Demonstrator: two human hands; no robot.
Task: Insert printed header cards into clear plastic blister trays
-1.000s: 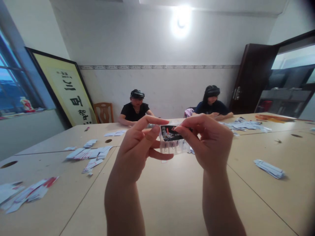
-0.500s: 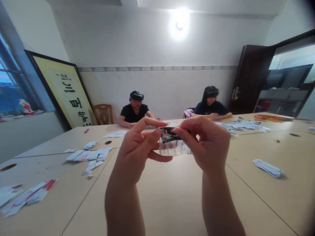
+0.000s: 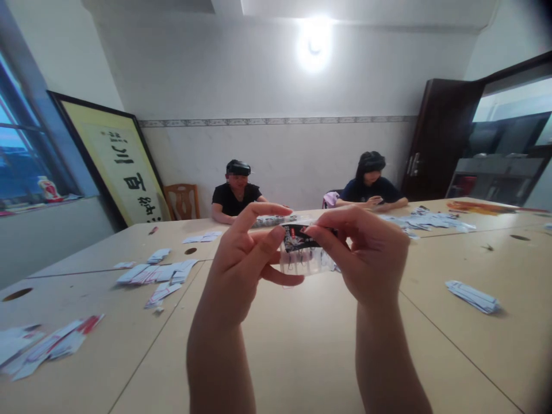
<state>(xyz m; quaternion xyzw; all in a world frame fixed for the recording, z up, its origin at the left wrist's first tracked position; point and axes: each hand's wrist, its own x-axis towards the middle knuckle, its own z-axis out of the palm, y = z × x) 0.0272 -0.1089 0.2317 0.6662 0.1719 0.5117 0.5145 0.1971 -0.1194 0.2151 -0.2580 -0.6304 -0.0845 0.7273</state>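
Note:
A small clear plastic fish-hook box (image 3: 308, 264) is held up in front of me, above the table. Dark hooks show through its lower part, and a black label (image 3: 297, 238) with white and red print covers the upper part. My left hand (image 3: 241, 259) grips the left end, thumb on the label's edge and other fingers above and below. Pinching at the upper right, my right hand (image 3: 366, 247) has its thumb over the label and hides that end of the box. Whether the right fingers hold the label or the box itself, I cannot tell.
White paper slips (image 3: 157, 273) lie in piles on the left of the table (image 3: 297, 356). A slip bundle (image 3: 472, 296) and a larger heap (image 3: 431, 218) are to the right. Two people (image 3: 237, 192) sit across the table, wearing head gear.
My hands keep the same grip on the box, and the view has shifted slightly. Across the table, the person on the right has raised a hand a little.

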